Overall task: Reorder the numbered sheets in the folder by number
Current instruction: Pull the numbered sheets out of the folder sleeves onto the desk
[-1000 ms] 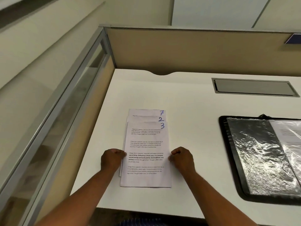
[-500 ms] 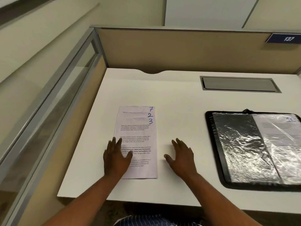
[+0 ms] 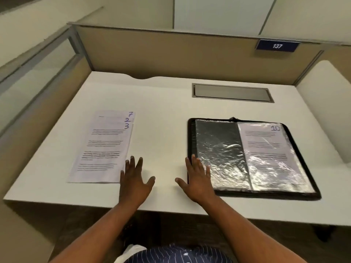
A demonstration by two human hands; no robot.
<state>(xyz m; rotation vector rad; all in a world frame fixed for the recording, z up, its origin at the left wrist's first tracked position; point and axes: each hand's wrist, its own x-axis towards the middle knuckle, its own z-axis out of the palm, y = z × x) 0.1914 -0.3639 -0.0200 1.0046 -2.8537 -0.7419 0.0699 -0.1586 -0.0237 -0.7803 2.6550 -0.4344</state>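
Both hands are on the move to the right now: the left hand point(image 3: 133, 180), which half a second ago lay flat on the lower part of the stack of sheets point(image 3: 102, 149), has slid off to the stack's lower right corner, fingers straight and spread, holding nothing. The right hand point(image 3: 197, 179) has left the bare desk point(image 3: 163, 130) and reaches over the left rim of the folder point(image 3: 190, 137), also flat and empty, fingertips over the shiny empty sleeve point(image 3: 218, 145). The stack stays put on the left of the desk, well apart from the open folder on the right. The view has swung too, so the whole folder shows, and the sheet marked 10 point(image 3: 266, 149) in its right-hand sleeve can now be read. Of the stack, only sheet 3 lies fully in sight; 7 and 2 peek out as narrow strips at the top. The printed lines are too blurred to read, glare washes over the sleeves, and I can't tell whether either palm actually presses down or hovers.
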